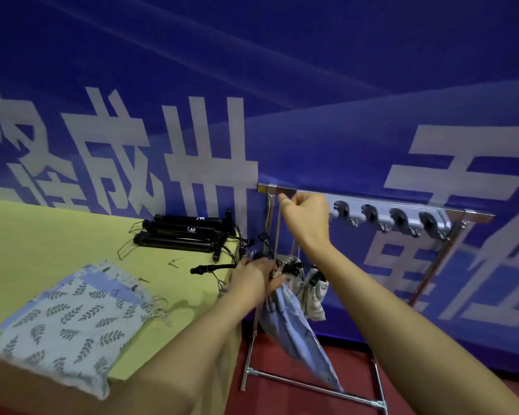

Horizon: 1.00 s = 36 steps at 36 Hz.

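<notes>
A plain light-blue fabric cloth [285, 322] hangs limp in long folds below the silver metal rack rail [264, 188], seemingly clipped to a black clip hanger [291, 266]. 1 white leaf-print cloth [312, 298] hangs just beside it, also under that rail.

Blue banner wall [312, 85] spans 9 to 3 o'clock, with large white characters [192, 151] across it. Yellow-green table [42, 235] at 8 o'clock, set against wall. Dark red floor [282, 398] at 6 o'clock. Dim, even light.

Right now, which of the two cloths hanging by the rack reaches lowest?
The plain blue cloth: it trails down almost to the rack's bottom bar, while the leaf-print cloth beside it ends far higher.
</notes>
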Each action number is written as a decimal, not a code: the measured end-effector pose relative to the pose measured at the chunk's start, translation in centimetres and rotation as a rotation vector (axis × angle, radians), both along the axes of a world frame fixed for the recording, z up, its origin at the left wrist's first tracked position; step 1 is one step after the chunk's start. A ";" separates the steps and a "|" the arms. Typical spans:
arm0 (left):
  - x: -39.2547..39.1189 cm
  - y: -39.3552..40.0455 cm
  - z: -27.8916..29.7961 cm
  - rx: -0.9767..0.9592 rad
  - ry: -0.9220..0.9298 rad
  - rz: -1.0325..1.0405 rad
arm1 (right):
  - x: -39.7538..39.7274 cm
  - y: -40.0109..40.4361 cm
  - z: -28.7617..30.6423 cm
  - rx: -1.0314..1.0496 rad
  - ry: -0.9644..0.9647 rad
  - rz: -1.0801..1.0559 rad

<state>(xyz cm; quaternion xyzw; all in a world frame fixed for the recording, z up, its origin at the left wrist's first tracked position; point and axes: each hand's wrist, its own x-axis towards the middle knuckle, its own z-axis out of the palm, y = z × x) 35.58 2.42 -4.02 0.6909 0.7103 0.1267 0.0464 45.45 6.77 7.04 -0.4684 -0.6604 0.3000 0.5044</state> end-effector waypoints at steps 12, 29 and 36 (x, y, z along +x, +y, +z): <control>1.5 0.7 -1.2 -0.146 0.123 0.097 | 0.8 -0.5 -1.1 -0.039 0.135 -0.040; 4.7 3.8 -1.4 -0.455 -0.290 -0.045 | 5.3 1.6 -6.6 -0.152 -0.084 -0.154; 7.8 6.5 -2.4 -0.287 -0.555 -0.120 | 9.2 4.3 -9.6 -0.210 -0.147 -0.163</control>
